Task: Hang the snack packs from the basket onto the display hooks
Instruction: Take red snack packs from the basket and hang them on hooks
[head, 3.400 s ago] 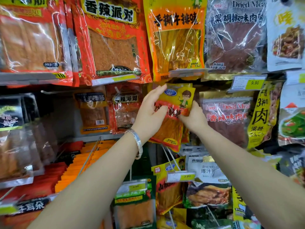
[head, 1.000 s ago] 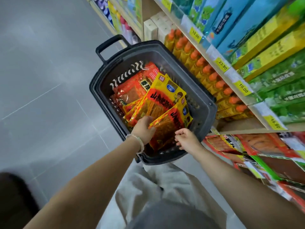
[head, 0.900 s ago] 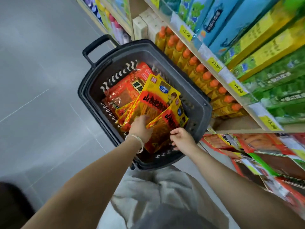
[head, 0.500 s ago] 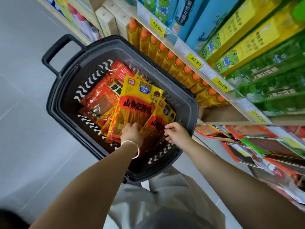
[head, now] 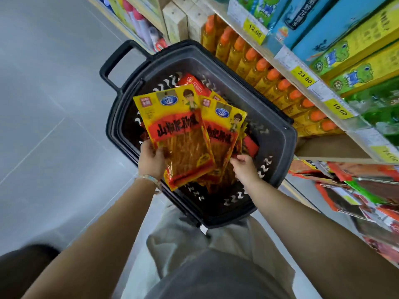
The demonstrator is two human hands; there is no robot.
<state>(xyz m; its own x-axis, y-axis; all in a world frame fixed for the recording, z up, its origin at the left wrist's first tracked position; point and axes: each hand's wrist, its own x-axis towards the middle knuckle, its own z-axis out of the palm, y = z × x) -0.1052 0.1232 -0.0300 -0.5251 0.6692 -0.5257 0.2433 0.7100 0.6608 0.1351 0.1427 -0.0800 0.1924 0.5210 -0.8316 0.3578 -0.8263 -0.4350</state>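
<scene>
Floor [head: 54, 104]: grey tiles, filling the left side of the view.
Shelf [head: 319, 91]: runs along the right, its front edge just beside the basket.
Basket [head: 287, 134]: dark plastic, standing on the floor against the shelf, with its handle [head: 114, 61] pointing away to the upper left.
Hanging packs [head: 356, 186]: red and green snack bags on display low on the right, below the shelf.
Boxes [head: 349, 50]: blue, yellow and green with frog pictures, lying on the shelf top.
Bottles [head: 267, 78]: yellow with orange caps, in a row under the shelf edge.
Front yellow pack [head: 179, 130]: raised over the basket, top end away from the person, overlapping the pack behind it.
Second yellow pack [head: 222, 130]: same print, fanned out to the right behind the first.
Red packs [head: 194, 83]: lying in the basket, mostly hidden under the yellow ones.
Left hand [head: 151, 160]: fingers curled round the lower left edge of the front yellow pack, gripping it.
Right hand [head: 244, 169]: fingers bent, pinching the lower right corner of the second yellow pack.
Price tags [head: 304, 75]: yellow, along the shelf edge.
Bracelet [head: 149, 178]: pale band on the left wrist.
</scene>
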